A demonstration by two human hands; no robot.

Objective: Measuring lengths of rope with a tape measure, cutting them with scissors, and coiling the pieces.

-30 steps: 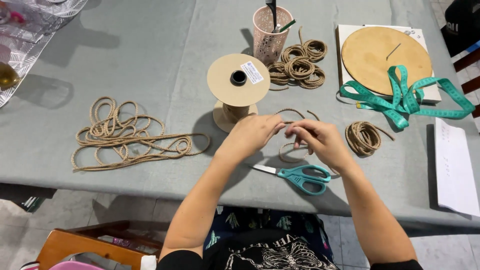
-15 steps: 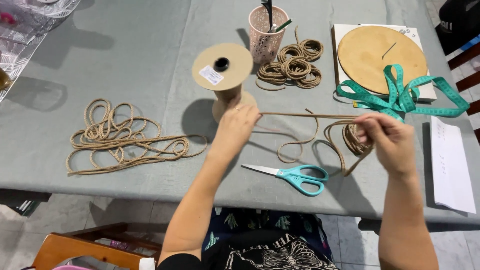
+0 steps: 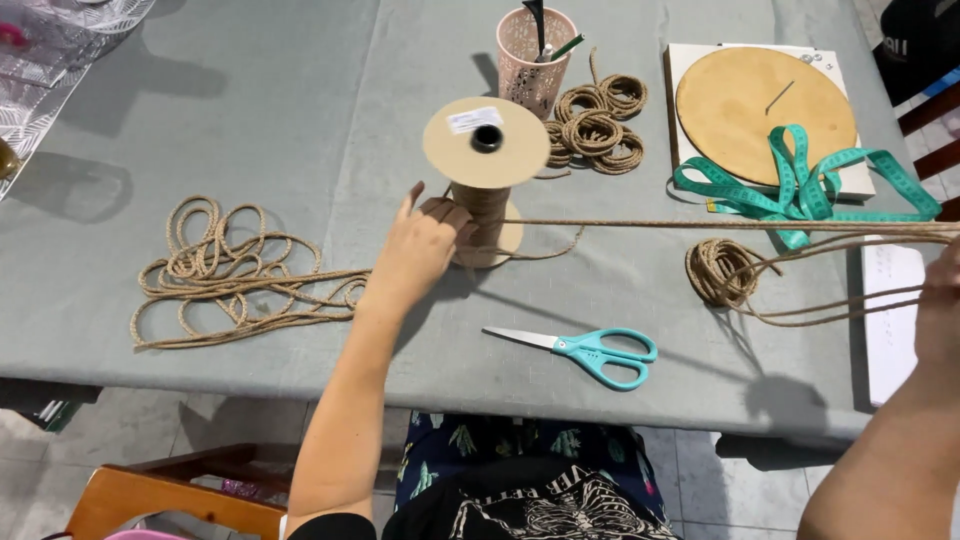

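The left hand (image 3: 425, 245) rests against the tan cardboard spool of brown cord (image 3: 487, 180), fingers curled narrow about its wound core, index finger raised. The spool stands upright near the middle of the grey-clothed bench (image 3: 300, 110). A taut strand of brown cord (image 3: 720, 224) runs from the spool straight to the bench's right edge, where the right hand (image 3: 940, 310) shows only in part; more strands lead to that hand, but I cannot tell how its fingers stand.

Near the right edge, under the strands, lies a small coil of the same cord (image 3: 716, 270). Teal-handled scissors (image 3: 590, 350) lie near the front edge, blades pointing left. A loose tangle of brown cord (image 3: 230, 275) is spread toward the front left corner. Behind the spool stands a pink perforated cup (image 3: 535, 50) holding tools, just beside several small cord rings (image 3: 595, 125). At the back right corner a round wooden disc (image 3: 760, 100) lies on a white board, a teal measuring tape (image 3: 810, 190) draped over its near rim.
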